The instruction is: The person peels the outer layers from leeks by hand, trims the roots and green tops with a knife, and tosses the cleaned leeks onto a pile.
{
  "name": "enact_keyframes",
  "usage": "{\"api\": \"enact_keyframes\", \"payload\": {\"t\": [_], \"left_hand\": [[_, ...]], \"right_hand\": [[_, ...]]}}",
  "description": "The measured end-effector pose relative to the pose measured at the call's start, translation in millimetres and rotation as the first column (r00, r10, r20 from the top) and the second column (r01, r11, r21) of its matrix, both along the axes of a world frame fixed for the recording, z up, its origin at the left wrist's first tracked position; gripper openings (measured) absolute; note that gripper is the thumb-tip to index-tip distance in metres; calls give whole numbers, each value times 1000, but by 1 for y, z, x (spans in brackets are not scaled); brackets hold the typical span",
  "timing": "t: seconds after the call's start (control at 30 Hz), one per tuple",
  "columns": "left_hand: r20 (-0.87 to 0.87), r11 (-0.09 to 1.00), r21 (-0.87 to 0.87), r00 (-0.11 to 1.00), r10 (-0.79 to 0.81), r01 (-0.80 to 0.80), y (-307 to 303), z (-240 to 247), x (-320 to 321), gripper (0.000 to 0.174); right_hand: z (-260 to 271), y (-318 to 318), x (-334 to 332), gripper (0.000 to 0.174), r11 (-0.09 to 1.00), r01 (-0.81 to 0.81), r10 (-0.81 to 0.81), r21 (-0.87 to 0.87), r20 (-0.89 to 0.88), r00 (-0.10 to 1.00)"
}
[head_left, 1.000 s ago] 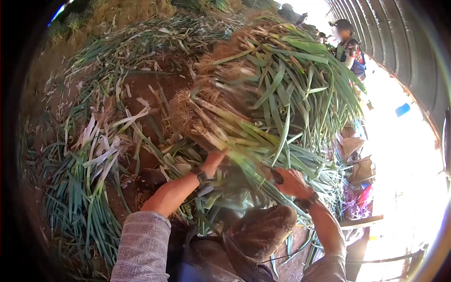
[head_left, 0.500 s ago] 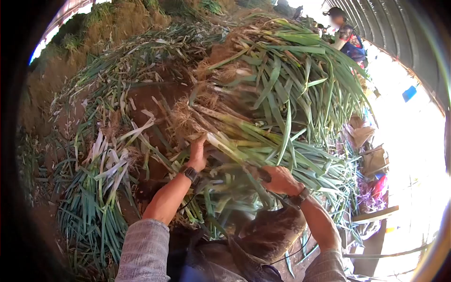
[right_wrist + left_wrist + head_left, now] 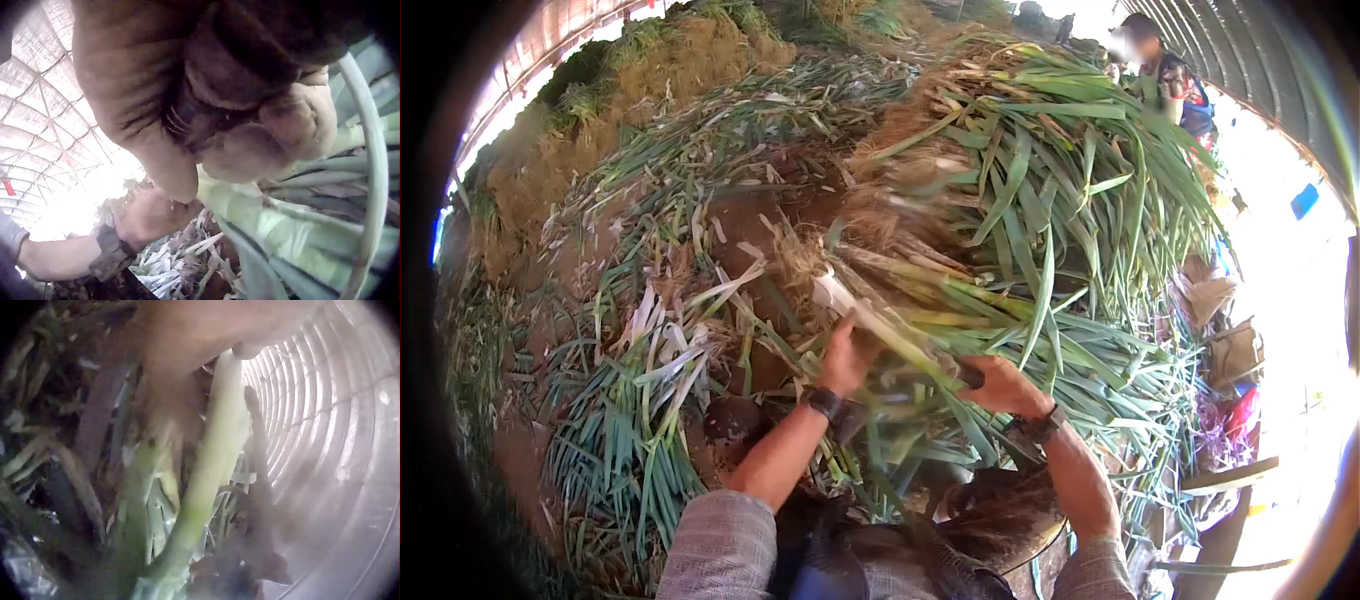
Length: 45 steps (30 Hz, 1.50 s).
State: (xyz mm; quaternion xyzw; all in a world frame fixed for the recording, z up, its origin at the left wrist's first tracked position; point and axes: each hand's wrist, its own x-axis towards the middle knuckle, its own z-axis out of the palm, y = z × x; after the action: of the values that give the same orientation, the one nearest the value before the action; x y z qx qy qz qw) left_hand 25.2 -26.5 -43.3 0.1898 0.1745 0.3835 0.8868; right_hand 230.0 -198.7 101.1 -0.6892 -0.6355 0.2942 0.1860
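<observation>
My left hand (image 3: 848, 358) grips a leek with a white stem (image 3: 835, 294), just below its root end. The stem slants down to my right hand (image 3: 1003, 385), whose fingers are curled at its green part, with a dark object (image 3: 972, 376) beside them. In the left wrist view the pale stem (image 3: 215, 434) runs down from my blurred left hand (image 3: 219, 331). The right wrist view shows my right hand's (image 3: 244, 125) thumb and fingers closed at the leek (image 3: 250, 222); my left hand (image 3: 156, 215) is behind.
A large leek pile (image 3: 1040, 150) lies ahead and right, roots facing left. Another bunch (image 3: 625, 425) with white stems lies at left, amid loose leaves (image 3: 730, 150). A person (image 3: 1175, 85) is at the upper right, near the curved wall (image 3: 1250, 60). A brown box (image 3: 1236, 354) stands at right.
The left hand has shifted along the stem, first toward the roots, then slightly back. A whiter stem now shows between the hands. The head view has swung left.
</observation>
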Motion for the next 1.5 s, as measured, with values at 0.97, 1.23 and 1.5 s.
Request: {"api": "enact_keyframes", "payload": {"t": [0.97, 1.23, 1.5], "left_hand": [[79, 940, -295, 975, 206, -174, -9, -65, -4, 30], [-281, 961, -29, 924, 258, -277, 2, -63, -11, 32], [-148, 965, -41, 957, 250, -259, 3, -27, -21, 31]], "right_hand": [[15, 31, -35, 50, 977, -195, 212, -84, 403, 890], [-9, 15, -30, 28, 989, -145, 142, -24, 412, 900], [-7, 8, -26, 35, 988, -143, 152, -52, 399, 904]]}}
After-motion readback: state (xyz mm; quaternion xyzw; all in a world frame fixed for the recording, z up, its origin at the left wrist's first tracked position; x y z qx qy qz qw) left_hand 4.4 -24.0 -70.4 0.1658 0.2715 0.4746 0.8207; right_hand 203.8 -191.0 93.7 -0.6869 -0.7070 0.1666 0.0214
